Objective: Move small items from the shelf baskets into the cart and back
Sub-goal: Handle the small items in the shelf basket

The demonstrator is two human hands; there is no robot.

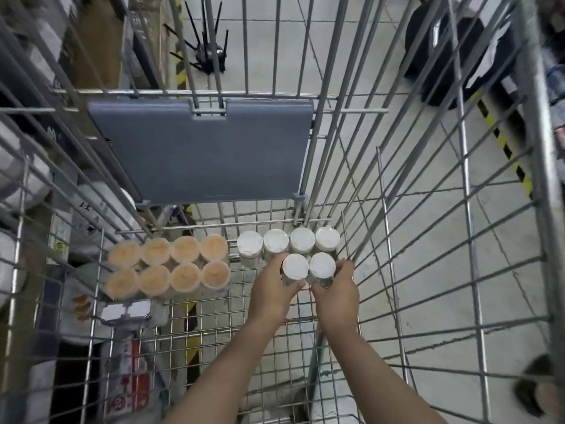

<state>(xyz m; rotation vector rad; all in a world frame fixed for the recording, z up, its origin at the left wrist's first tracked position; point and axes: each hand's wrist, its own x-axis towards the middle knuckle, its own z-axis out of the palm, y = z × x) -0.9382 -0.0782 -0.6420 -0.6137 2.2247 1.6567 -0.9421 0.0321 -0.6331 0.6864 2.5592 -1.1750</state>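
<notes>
I look down into a wire cart (382, 240). My left hand (272, 289) grips a white-lidded jar (295, 266) and my right hand (336, 289) grips another white-lidded jar (322, 265) beside it, both low over the cart's mesh floor. Just beyond them stands a row of several more white-lidded jars (289, 241) against the cart's far end. To the left, several orange-lidded jars (169, 264) stand in two rows on the floor.
A grey plastic seat flap (198, 151) hangs on the cart's far wall. Wire walls close in on both sides. Shelves with packaged goods (36, 185) lie at the left. Outside sit a black bag (452, 56) and a black router (211, 53) on the concrete floor.
</notes>
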